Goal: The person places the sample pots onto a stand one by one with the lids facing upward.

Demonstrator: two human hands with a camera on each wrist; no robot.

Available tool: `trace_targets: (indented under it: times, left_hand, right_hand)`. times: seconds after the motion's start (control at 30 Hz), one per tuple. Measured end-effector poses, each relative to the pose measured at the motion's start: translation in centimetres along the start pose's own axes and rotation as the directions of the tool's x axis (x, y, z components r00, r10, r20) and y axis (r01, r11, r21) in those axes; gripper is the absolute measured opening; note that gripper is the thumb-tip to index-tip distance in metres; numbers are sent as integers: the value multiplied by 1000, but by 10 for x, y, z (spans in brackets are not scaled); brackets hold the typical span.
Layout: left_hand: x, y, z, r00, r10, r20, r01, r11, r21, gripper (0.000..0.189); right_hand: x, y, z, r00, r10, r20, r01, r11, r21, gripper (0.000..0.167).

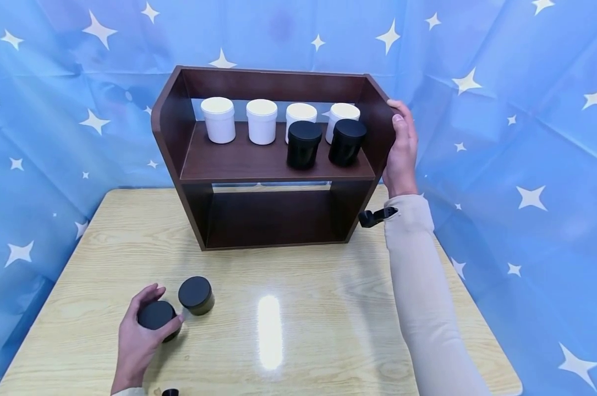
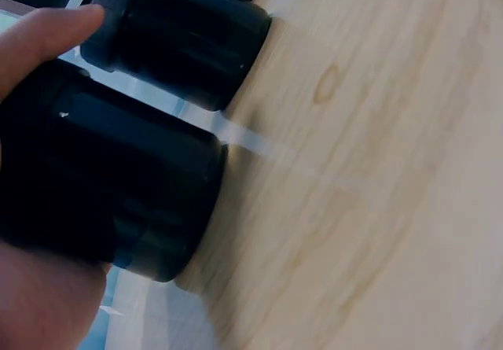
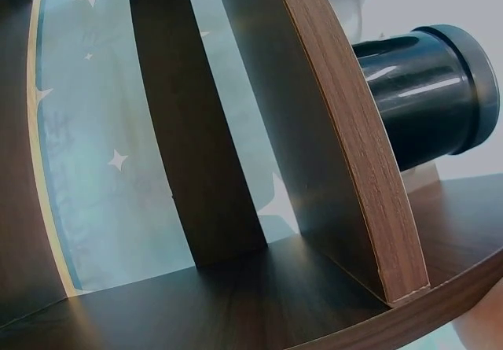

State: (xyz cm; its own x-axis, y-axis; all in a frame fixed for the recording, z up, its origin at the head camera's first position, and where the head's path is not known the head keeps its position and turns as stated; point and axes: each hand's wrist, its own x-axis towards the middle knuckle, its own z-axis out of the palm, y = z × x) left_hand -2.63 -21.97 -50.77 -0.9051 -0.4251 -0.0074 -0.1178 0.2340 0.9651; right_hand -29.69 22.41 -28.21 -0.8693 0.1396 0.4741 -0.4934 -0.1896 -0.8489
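Note:
My left hand (image 1: 138, 335) grips a black lidded jar (image 1: 155, 316) at the front left of the table, fingers and thumb around its sides. In the left wrist view, this jar (image 2: 110, 177) has its base close to the wood; I cannot tell whether it touches. Just beyond it stands a second black jar (image 1: 196, 296). At the upper right, my right hand (image 1: 402, 146) holds the side panel of a dark brown two-tier shelf (image 1: 278, 173), fingertips bent over its edge. The right wrist view shows the shelf's underside and a black jar (image 3: 428, 94) on the upper board.
Several white lidded jars (image 1: 219, 121) form a row along the back of the upper tier. Two black jars, one left (image 1: 304, 145) and one right (image 1: 347, 143), stand before the right-hand white ones. Blue star-patterned cloth (image 1: 501, 137) surrounds the light wood table (image 1: 323, 308).

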Motion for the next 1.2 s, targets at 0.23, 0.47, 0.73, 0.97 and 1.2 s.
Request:
trace_targets:
  times: [0.23, 0.47, 0.73, 0.97, 1.2]
  left_hand:
    - [-1, 2, 2, 994, -99, -44, 101, 994, 34, 66]
    - [-5, -7, 3, 995, -78, -58, 78, 997, -3, 68]
    - [-7, -11, -2, 996, -86, -38, 89, 992, 85, 76]
    - [-6, -13, -2, 995, -95, -27, 98, 988, 116, 78]
    - [-4, -11, -1, 994, -106, -16, 107, 988, 107, 72]
  right_hand:
    - [0, -1, -1, 1000, 1, 4, -1, 1000, -5, 35]
    - [0, -2, 0, 1000, -13, 6, 13, 1000, 0, 34]
    - [2, 0, -1, 1000, -5, 5, 5, 1000, 2, 35]
    - [2, 0, -2, 1000, 1, 5, -1, 1000, -20, 36]
    - [0, 1, -2, 1000, -1, 3, 1, 1000, -26, 36]
